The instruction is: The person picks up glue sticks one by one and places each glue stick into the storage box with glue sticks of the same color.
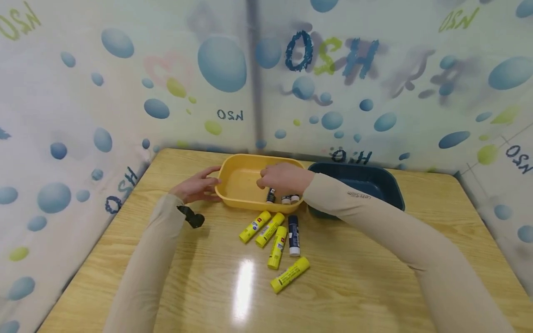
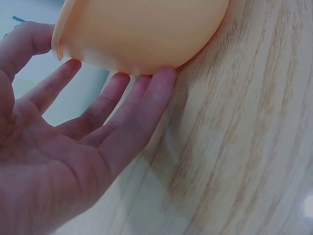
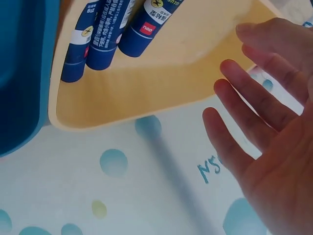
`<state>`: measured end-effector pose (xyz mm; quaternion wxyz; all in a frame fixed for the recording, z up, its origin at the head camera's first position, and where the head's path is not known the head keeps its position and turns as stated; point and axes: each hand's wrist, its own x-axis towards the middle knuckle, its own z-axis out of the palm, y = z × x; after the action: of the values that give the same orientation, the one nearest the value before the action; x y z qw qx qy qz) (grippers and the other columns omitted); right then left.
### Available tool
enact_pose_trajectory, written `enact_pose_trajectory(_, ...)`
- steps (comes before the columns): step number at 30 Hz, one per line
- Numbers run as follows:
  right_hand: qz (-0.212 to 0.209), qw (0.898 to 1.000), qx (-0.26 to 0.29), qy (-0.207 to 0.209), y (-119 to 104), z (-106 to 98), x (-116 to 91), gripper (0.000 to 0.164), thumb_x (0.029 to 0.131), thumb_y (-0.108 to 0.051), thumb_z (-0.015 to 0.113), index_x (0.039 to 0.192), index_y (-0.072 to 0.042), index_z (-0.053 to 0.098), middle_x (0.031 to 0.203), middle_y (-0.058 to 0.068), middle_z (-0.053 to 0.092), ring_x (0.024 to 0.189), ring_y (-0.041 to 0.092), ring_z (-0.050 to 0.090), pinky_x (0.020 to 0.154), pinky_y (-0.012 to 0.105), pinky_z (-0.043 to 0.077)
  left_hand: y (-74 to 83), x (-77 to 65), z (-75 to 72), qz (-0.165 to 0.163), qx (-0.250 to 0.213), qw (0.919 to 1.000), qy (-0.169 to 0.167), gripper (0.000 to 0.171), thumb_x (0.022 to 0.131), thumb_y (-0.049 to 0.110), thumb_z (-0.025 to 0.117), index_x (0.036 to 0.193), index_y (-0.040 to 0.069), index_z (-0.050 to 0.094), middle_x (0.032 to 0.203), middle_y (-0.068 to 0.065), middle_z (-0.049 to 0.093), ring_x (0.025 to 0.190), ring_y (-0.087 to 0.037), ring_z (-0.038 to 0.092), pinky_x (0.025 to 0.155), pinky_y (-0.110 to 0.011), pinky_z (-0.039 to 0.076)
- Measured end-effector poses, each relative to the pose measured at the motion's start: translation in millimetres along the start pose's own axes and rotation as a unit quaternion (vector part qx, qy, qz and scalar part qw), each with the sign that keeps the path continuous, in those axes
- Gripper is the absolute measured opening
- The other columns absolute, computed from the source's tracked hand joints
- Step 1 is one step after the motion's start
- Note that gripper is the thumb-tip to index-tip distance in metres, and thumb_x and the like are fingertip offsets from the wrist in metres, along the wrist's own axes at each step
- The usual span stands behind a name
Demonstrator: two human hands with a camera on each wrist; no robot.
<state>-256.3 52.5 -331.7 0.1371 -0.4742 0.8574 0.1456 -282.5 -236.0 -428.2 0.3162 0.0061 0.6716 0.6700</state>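
Observation:
My left hand [image 2: 73, 132] rests its fairly straight fingers against the outer end wall of a yellow plastic bin [image 2: 142, 34], one of them at the rim. Over the bin's inside is my right hand [image 1: 285, 178]; the right wrist view shows its fingers [image 3: 234, 103] spread, holding nothing. Three dark blue glue sticks [image 3: 108, 36] lie side by side in the bin, at the end beside the blue bin. In front of the bin, several yellow glue sticks [image 1: 276, 247] lie on the table with one dark blue glue stick [image 1: 294, 236] that has a white end.
A dark blue bin [image 1: 397, 192] stands against the yellow bin's right side, partly hidden by my right sleeve [image 1: 345, 196]. Both bins are near the back edge of the wooden table [image 1: 208, 296]. Behind it hangs a bubble-patterned backdrop [image 1: 275, 106].

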Motion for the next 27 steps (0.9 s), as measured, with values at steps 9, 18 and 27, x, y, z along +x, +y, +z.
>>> enact_pose_trajectory(9,-0.004,1.0,-0.018,0.003,-3.6,-1.6,-20.8,0.036,0.089,-0.015,0.07,0.124,-0.015,0.063,0.115,0.004,0.061,0.1,0.022,0.052,0.089,0.036,0.046,2.9,-1.9,0.5,0.001,-0.002,1.0,-0.003,0.068,0.1,0.008,0.046,0.156,0.018,0.009,0.15,-0.025,0.022,0.116,-0.035,0.052,0.102,-0.057,0.037)
enact_pose_trajectory(18,-0.004,1.0,-0.028,-0.007,-11.6,5.4,-33.3,0.036,0.09,-0.017,0.07,0.125,-0.017,0.064,0.122,0.004,0.061,0.109,0.023,0.053,0.097,0.042,0.044,3.7,-1.3,1.8,-0.01,-0.01,0.9999,0.005,0.067,0.101,0.008,0.045,0.156,0.019,0.01,0.149,-0.024,0.024,0.11,-0.03,0.056,0.102,-0.056,0.037)
enact_pose_trajectory(27,-0.003,0.999,-0.035,0.004,-15.6,9.4,-50.9,0.033,0.091,-0.022,0.069,0.123,-0.018,0.065,0.116,0.004,0.063,0.101,0.022,0.055,0.092,0.039,0.047,0.9,1.5,-0.5,-0.006,0.0,1.0,0.002,0.065,0.101,0.008,0.045,0.156,0.02,0.011,0.147,-0.025,0.026,0.109,-0.03,0.057,0.1,-0.054,0.041)
